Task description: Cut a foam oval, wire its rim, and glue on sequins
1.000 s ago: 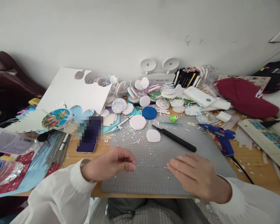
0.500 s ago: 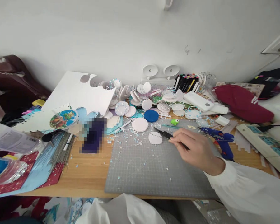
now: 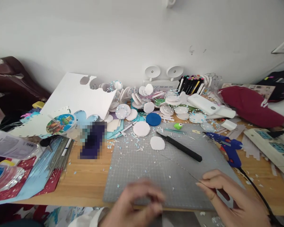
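My right hand (image 3: pixel 229 200) is at the front right corner of the grey cutting mat (image 3: pixel 144 170), its fingers pinched on a thin strand (image 3: pixel 180 167). The strand runs across the mat toward a small white foam disc (image 3: pixel 157 142). Blurred by motion, my left hand (image 3: pixel 137 205) hovers over the mat's front edge with curled fingers; what they hold, if anything, is unclear. A black craft knife (image 3: pixel 180 146) lies free on the mat beyond both hands.
A blue glue gun (image 3: pixel 227 145) with its cord lies right of the mat, a power strip (image 3: pixel 269 143) beyond it. A phone (image 3: pixel 92 140) and paper sheets lie left. Foam discs, a blue disc (image 3: pixel 153 119), markers (image 3: pixel 191 80) and a red cap (image 3: pixel 251 105) crowd the back.
My right hand has drawn back from the knife beside the white disc to the mat's front corner. My left hand has come back into view at the front edge.
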{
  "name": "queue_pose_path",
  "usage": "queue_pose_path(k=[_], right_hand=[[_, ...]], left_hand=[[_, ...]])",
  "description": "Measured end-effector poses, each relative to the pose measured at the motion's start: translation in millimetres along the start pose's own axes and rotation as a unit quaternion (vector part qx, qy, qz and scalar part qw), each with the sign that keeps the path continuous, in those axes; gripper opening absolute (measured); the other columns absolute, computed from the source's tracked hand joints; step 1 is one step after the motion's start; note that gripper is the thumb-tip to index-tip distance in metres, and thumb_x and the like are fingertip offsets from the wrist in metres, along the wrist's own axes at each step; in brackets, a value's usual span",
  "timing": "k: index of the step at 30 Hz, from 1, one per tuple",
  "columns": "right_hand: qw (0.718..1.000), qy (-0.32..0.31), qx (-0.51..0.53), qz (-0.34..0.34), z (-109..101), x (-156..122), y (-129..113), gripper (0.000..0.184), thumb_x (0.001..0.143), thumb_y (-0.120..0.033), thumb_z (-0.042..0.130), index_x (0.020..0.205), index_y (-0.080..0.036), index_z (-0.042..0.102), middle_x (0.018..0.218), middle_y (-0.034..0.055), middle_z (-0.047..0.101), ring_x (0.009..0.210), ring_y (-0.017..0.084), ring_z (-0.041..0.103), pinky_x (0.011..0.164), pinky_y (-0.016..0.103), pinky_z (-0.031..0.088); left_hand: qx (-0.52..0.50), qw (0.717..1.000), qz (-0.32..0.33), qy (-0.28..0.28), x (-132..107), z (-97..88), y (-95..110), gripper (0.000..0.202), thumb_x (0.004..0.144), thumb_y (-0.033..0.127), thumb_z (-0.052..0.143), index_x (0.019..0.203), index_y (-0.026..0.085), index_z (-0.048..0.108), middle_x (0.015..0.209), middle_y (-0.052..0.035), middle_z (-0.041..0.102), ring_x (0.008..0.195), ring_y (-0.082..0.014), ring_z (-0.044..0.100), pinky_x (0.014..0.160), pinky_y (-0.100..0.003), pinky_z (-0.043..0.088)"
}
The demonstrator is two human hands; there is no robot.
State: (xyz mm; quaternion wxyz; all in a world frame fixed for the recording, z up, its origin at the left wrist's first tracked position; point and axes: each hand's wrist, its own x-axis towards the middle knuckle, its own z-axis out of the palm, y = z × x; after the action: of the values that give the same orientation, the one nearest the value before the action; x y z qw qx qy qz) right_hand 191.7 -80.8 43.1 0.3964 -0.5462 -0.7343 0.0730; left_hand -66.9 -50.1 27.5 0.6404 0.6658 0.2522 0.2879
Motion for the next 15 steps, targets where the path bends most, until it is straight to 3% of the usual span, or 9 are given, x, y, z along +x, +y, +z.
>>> queue_pose_path(k=[1, 2, 4, 6, 9, 12, 15], right_hand=[[1.000, -0.016, 0.014, 0.014, 0, 0, -2, 0.013, 0.085, -0.021, 0.056, 0.074, -0.023, 0.051, 0.072, 0.0008, 0.059, 0.060, 0.013, 0.059, 0.051, 0.022, 0.047], [0.998, -0.036, 0.031, 0.029, 0, 1, -5, 0.014, 0.086, -0.022, 0.056, 0.073, -0.023, 0.051, 0.071, 0.0004, 0.058, 0.059, 0.013, 0.059, 0.050, 0.021, 0.047], [0.991, -0.088, 0.080, 0.060, 3, 5, -8, 0.018, 0.088, -0.024, 0.054, 0.071, -0.022, 0.050, 0.068, -0.0007, 0.055, 0.056, 0.011, 0.056, 0.048, 0.019, 0.046], [0.975, -0.149, 0.129, 0.102, 8, 8, -10, 0.022, 0.090, -0.028, 0.051, 0.069, -0.022, 0.047, 0.065, -0.0015, 0.052, 0.054, 0.011, 0.053, 0.047, 0.018, 0.046], [0.948, -0.219, 0.169, 0.159, 18, 10, -9, 0.026, 0.091, -0.033, 0.049, 0.069, -0.021, 0.047, 0.063, -0.0018, 0.050, 0.055, 0.011, 0.051, 0.048, 0.019, 0.045], [0.927, -0.265, 0.186, 0.189, 25, 11, -8, 0.026, 0.092, -0.037, 0.047, 0.072, -0.021, 0.048, 0.062, -0.0024, 0.050, 0.056, 0.011, 0.050, 0.050, 0.019, 0.043], [0.905, -0.315, 0.206, 0.197, 26, 16, -10, 0.022, 0.094, -0.040, 0.044, 0.083, -0.022, 0.052, 0.070, -0.0016, 0.054, 0.062, 0.011, 0.052, 0.055, 0.019, 0.044]], left_hand=[[0.023, 0.994, 0.011, 0.102, 8, -4.6, 0, 0.019, 0.091, 0.027, 0.054, 0.107, 0.020, 0.062, 0.101, -0.0106, 0.064, 0.097, -0.0208, 0.059, 0.090, -0.038, 0.049], [0.029, 0.987, 0.015, 0.159, 15, -7.9, -1, 0.021, 0.089, 0.028, 0.058, 0.108, 0.019, 0.063, 0.099, -0.0101, 0.064, 0.093, -0.0193, 0.060, 0.087, -0.036, 0.051], [0.002, 0.974, 0.052, 0.219, 25, -11.4, -2, 0.033, 0.085, 0.028, 0.065, 0.116, 0.019, 0.060, 0.102, -0.0105, 0.065, 0.087, -0.0168, 0.061, 0.083, -0.033, 0.053], [-0.028, 0.967, 0.107, 0.228, 31, -13.1, -2, 0.044, 0.080, 0.027, 0.070, 0.122, 0.019, 0.059, 0.103, -0.0112, 0.066, 0.085, -0.0161, 0.062, 0.080, -0.032, 0.055], [-0.021, 0.958, 0.176, 0.227, 33, -16.2, 1, 0.026, 0.077, 0.024, 0.073, 0.103, 0.019, 0.070, 0.089, -0.0089, 0.069, 0.080, -0.0166, 0.063, 0.073, -0.030, 0.055], [0.012, 0.953, 0.186, 0.241, 31, -20.2, 5, 0.004, 0.078, 0.022, 0.072, 0.081, 0.019, 0.073, 0.077, -0.0065, 0.070, 0.074, -0.0162, 0.064, 0.066, -0.028, 0.054], [0.027, 0.951, 0.183, 0.249, 31, -20.3, 4, 0.005, 0.079, 0.022, 0.072, 0.081, 0.019, 0.073, 0.076, -0.0056, 0.070, 0.072, -0.0159, 0.064, 0.064, -0.027, 0.053]])
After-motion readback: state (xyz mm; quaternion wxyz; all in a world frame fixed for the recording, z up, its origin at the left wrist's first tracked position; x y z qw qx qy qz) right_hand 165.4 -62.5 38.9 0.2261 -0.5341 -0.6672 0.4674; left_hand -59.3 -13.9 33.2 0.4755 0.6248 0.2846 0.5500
